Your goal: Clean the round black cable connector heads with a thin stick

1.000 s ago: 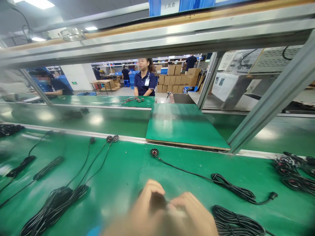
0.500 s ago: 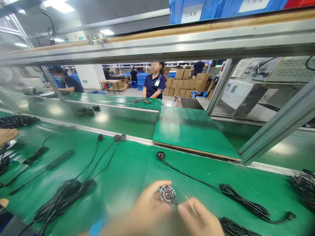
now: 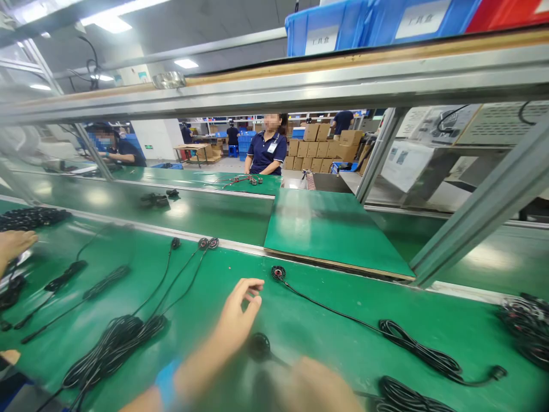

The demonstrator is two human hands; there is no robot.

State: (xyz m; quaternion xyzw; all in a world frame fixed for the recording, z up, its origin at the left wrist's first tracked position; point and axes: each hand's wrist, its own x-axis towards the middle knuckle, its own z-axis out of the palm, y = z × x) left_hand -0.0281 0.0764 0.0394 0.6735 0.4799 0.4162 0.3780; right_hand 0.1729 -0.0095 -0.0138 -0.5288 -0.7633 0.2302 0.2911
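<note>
My left hand (image 3: pixel 234 320) stretches forward over the green bench, fingers apart and holding nothing. Its fingertips are a short way left of a small round motor part (image 3: pixel 278 272), from which a black cable (image 3: pixel 412 355) runs right to a coil. A second dark round part (image 3: pixel 258 347) sits blurred just right of my left wrist, its cable leading toward my right hand (image 3: pixel 309 386). That hand is a blur at the bottom edge, and what it grips is not visible.
Black cable bundles (image 3: pixel 111 343) with round ends lie at the left. A raised green board (image 3: pixel 334 229) sits behind. Cable piles lie at the far right (image 3: pixel 527 326) and far left (image 3: pixel 30 217). A co-worker's hand (image 3: pixel 12 243) is at the left edge; a person (image 3: pixel 268 151) sits across.
My left hand let go of the round part it held up and moved forward toward the part on the bench. The released part dropped lower. The thin stick is no longer visible.
</note>
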